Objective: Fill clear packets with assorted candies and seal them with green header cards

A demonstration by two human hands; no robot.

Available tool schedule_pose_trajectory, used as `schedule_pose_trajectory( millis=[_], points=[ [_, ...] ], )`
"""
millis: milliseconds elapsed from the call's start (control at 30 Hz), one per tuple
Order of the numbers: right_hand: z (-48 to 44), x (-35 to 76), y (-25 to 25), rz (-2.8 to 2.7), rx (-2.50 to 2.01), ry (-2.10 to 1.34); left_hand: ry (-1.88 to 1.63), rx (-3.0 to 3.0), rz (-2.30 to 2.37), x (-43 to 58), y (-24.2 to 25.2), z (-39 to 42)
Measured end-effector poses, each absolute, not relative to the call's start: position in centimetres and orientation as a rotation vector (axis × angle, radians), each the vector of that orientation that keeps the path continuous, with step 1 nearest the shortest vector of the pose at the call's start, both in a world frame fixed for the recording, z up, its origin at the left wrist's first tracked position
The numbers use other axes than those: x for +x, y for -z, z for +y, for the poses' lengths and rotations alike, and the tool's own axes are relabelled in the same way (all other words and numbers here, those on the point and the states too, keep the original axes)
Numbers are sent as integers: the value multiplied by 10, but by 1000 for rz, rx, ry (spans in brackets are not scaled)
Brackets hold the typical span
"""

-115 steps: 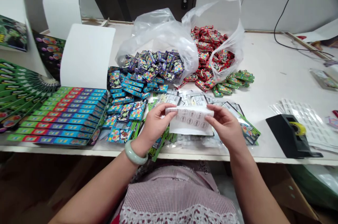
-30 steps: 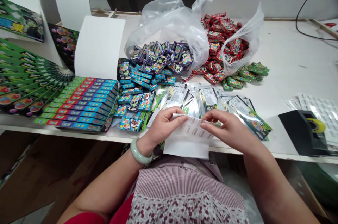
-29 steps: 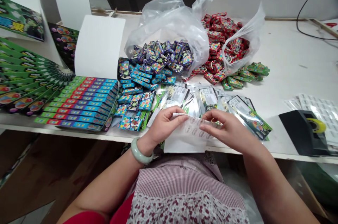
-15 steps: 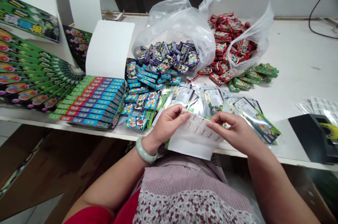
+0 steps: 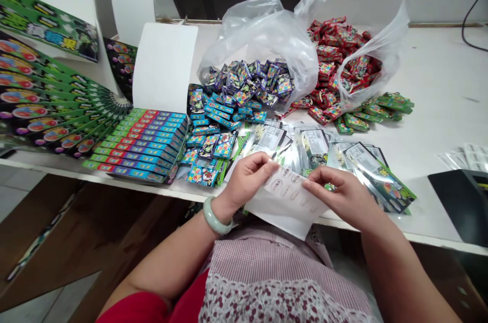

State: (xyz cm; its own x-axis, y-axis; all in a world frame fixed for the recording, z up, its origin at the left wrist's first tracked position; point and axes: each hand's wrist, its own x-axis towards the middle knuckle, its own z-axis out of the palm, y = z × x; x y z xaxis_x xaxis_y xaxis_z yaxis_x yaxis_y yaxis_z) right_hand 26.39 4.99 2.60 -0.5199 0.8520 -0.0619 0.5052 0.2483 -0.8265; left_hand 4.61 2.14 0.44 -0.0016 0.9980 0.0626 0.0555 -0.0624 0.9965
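Note:
Between my two hands is a white sheet of oval stickers (image 5: 285,192), held by its upper edge above the front of the table. My left hand (image 5: 249,175) pinches the left corner between thumb and fingers, and my right hand (image 5: 339,191) pinches the right side. The sheet's lower part hangs tilted toward my apron (image 5: 274,262). Behind it lie several clear plastic packets (image 5: 313,142) with black and green cards inside. Small blue candy boxes (image 5: 202,174) lie just left of my left hand.
Purple boxes (image 5: 244,79) spill from a clear plastic bag (image 5: 263,28); red boxes (image 5: 335,49) fill another. Green boxes (image 5: 358,121) lie in front. At left stand a filled display box (image 5: 139,145) and fanned green cartons (image 5: 49,94). A black tape dispenser (image 5: 457,206) sits right.
The sticker sheet has tilted, so its printed ovals face me more and its lower edge hangs further down. The whole view has shifted slightly, with things appearing farther right. Both hands keep their pinch.

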Motion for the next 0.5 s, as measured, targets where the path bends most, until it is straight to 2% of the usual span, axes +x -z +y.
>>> schedule_pose_trajectory(
  millis=[267, 500],
  points=[
    [53, 267, -24, -2093, -1275, -1198, -1128, 1219, 1069, 42, 0, 23],
    [59, 271, -17, -2098, -1275, -1277, -1040, 1142, 1157, 45, 12, 30]
  ],
)
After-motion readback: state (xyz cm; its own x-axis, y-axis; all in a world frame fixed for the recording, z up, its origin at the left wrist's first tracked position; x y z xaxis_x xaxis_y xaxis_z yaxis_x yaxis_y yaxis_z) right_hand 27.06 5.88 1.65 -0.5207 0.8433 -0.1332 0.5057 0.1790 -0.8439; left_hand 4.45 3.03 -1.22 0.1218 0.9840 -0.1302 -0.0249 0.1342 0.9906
